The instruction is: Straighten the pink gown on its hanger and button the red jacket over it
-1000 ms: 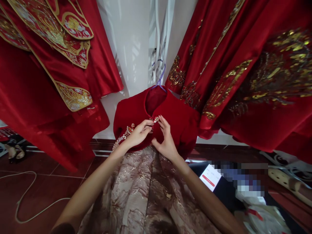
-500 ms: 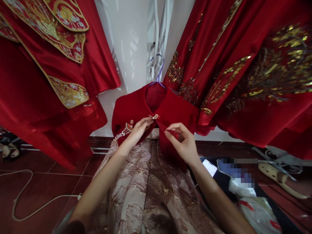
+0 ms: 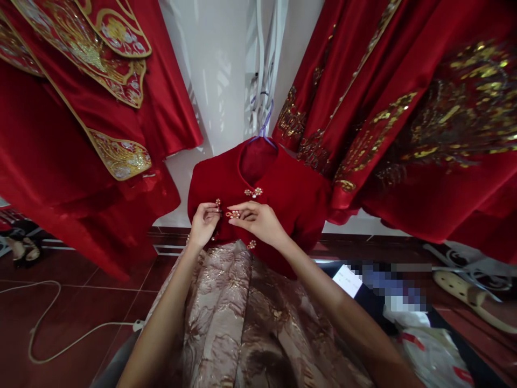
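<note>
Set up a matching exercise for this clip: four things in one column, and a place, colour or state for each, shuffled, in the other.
Column one
1. Right hand
2. Hanger
3. Cable
4. Left hand

Column two
a. Off-white, lying in a curve on the tiled floor
b. At the beaded ornament, on the picture's left side of the red jacket
c. Pinching a clasp piece with a loop
d. Purple, at the jacket's neck opening

Pairs: 1-c, 2-d, 3-a, 4-b
</note>
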### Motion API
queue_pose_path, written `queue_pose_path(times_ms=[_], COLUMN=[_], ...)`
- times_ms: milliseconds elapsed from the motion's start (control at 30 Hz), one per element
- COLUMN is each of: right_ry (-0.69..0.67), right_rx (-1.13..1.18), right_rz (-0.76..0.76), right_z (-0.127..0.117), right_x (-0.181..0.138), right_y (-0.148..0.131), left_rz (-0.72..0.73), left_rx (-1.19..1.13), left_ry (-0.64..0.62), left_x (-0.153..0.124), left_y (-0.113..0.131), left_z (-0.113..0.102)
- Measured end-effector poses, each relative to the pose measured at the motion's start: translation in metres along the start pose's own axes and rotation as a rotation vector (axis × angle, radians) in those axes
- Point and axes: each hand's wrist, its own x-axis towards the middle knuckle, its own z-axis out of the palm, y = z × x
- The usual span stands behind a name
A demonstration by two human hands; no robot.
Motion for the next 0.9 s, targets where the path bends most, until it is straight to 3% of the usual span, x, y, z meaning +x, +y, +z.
queue_pose_path(times_ms=[267,500,767,900], right_ry=[0.108,0.146,0.217,0.189], right_rx=[-0.160,-0.385,-0.401,-0.343], right_rz=[-0.109,-0.173,-0.152,-0.146], right_z=[0.030,0.037,0.040,0.037], right_x=[0.027,0.028,0.029,0.031], right_y=[0.030,0.032,0.033,0.033], left_rz=[-0.077,-0.028,0.092,0.123], left_rx=[-0.079,-0.022,0.246,0.257], left_ry=[-0.030,-0.016,-0.107,-0.192], left_x=[0.000,0.004,0.011,0.016], left_y=[0.004,0.009,0.018,0.023], left_z=[-0.004,-0.003,-0.014,-0.016])
